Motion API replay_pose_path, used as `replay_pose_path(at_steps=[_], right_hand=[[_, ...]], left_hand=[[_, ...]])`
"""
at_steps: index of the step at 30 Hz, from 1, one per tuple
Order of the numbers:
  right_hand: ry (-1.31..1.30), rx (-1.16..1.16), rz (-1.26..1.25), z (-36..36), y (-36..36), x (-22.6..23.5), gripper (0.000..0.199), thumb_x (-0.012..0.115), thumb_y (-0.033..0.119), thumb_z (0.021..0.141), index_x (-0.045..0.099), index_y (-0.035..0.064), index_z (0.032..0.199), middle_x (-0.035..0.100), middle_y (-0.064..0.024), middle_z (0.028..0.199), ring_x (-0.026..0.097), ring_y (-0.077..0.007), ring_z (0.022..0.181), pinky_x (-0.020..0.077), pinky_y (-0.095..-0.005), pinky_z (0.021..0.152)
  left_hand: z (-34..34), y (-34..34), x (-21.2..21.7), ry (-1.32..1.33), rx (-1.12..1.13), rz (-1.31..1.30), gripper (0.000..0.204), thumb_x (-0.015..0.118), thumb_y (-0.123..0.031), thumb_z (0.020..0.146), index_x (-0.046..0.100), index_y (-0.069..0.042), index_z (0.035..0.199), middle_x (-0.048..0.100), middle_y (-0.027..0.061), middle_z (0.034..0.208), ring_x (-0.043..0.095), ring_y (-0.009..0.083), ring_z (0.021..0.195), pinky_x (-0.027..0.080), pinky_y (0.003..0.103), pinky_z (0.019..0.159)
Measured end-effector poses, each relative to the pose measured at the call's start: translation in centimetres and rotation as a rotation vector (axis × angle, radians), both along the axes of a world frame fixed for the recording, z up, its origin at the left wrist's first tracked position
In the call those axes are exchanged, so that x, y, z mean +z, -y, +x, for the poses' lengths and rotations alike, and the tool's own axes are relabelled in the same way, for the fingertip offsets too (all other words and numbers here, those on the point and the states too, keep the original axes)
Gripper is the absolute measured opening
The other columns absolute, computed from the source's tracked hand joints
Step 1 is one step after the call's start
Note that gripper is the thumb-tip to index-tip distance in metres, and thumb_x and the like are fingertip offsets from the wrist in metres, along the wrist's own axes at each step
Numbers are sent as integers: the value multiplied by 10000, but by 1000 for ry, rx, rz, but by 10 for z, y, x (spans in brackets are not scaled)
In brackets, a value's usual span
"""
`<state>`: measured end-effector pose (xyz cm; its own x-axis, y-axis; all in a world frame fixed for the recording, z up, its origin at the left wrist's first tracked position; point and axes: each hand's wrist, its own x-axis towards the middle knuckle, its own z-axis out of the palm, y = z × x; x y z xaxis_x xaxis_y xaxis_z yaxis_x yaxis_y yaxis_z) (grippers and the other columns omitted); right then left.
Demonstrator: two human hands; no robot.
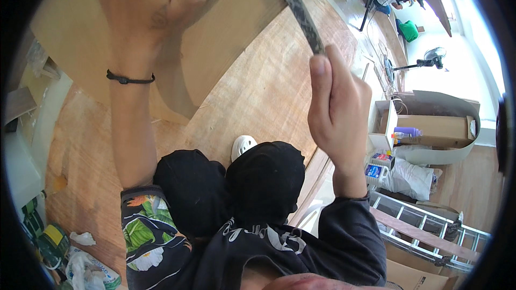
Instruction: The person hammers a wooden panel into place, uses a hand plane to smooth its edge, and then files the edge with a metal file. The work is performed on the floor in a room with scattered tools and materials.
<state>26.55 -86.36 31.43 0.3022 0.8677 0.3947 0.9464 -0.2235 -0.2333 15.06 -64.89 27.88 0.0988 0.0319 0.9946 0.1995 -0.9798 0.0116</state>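
A dark, flat strip with a grey patterned face, probably an edge band or a flexible blade though the fisheye bend makes it hard to name, runs diagonally through the upper middle of the view. Its long axis climbs from lower right to upper left, from the right hand up toward the top edge of the picture.

The right hand is the nearer of the two to the strip's lower end: the thumb lies straight along the strip's end and the fingers curl behind it, so this hand is clenched on the strip, with the strip leading up and to the left out of the grip. The left hand is raised at the top left, curled into a fist with a black cord bracelet around its wrist. Whether it closes on the strip's upper end I cannot tell, since that end leaves the frame just beside it.

Behind both hands stands a tall curved plywood panel, pale and bending away, above the reddish plywood floor. Below, the person's knees in dark trousers and a white shoe show. To the right lie cardboard boxes, glue bottles and an aluminium ladder.
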Motion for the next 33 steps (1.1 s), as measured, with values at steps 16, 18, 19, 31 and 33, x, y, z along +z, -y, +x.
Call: replay_pose_path(at_steps=[16,18,19,31,33], right_hand=[[27,17,-71,0,-1,15,292,519,232,1046,487,44,825,467,-152,545,509,-358,474,364,-418,457],[73,54,-22,-1,-3,17,312,507,249,1053,490,46,817,452,-148,529,497,-361,463,360,-417,455],[83,46,-23,-1,-4,17,312,507,251,1053,493,46,818,454,-150,530,497,-363,464,358,-418,455],[29,43,36,-8,-18,11,294,530,224,1041,514,37,815,453,-176,528,510,-387,478,351,-430,455],[51,81,63,-8,-22,12,304,528,229,1042,515,36,808,451,-173,525,510,-386,479,354,-432,459]], left_hand=[[16,-3,-2,395,-732,-451,593,225,-359,1074,518,-59,653,502,99,641,499,291,659,340,391,730],[15,-3,-1,413,-734,-439,599,223,-363,1072,523,-57,654,497,104,636,498,299,657,342,393,729],[13,-2,-1,264,-375,-215,603,222,-366,1071,529,-55,656,494,106,632,497,303,655,344,394,729],[6,-6,1,53,-51,-26,621,219,-364,1067,573,-32,679,539,116,653,504,315,642,350,397,730],[16,-6,-1,125,-162,-76,612,228,-360,1067,574,-35,681,545,115,654,511,313,644,353,398,732]])
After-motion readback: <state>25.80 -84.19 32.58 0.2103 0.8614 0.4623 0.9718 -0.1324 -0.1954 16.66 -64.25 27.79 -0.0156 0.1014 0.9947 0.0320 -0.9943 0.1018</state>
